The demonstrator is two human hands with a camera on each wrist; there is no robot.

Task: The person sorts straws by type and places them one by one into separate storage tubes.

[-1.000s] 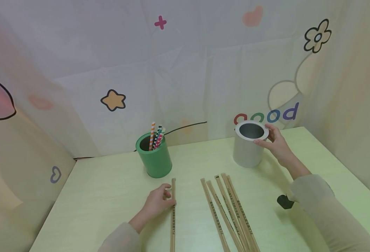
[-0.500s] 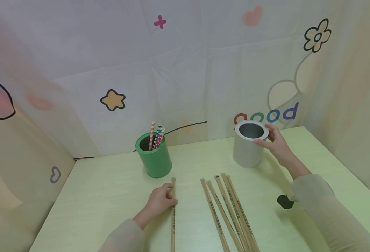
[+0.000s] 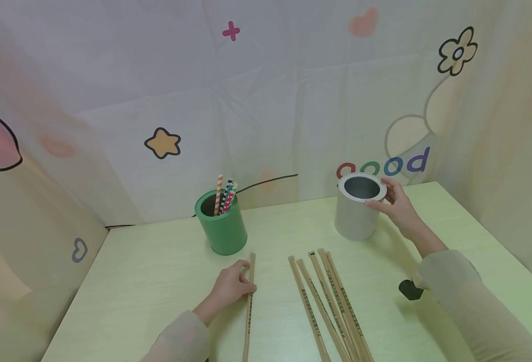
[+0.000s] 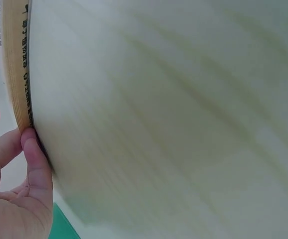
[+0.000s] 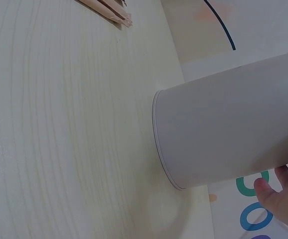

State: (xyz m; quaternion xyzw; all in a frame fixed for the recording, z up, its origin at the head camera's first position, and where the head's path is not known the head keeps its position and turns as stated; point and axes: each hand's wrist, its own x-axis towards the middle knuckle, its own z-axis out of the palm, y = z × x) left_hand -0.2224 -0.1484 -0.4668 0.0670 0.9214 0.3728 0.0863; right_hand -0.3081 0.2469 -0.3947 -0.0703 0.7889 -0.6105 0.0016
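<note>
My left hand (image 3: 230,287) pinches a long, slim paper-wrapped straw (image 3: 251,306) between thumb and index finger, near its upper end. Dark printing runs along the brown wrapper, and the left wrist view shows the straw (image 4: 20,74) rising from the fingertips. At the back right, my right hand (image 3: 399,208) holds the upper side of a white cylindrical holder (image 3: 355,216), thumb at the front of the rim and fingers behind. The holder stands upright on the table, its dark inside visible. Seen from the right wrist, the fingers (image 5: 278,196) lie along its wall.
Several more paper-wrapped straws (image 3: 334,301) lie fanned on the table (image 3: 157,281) between the hands. A green holder (image 3: 227,234) with several patterned straws (image 3: 218,196) stands behind my left hand. A printed cloth (image 3: 266,100) hangs behind the table.
The pinched straw has tilted, its upper end shifting slightly right and away from me. My left hand has moved slightly right and forward. The right hand and white holder have stayed put.
</note>
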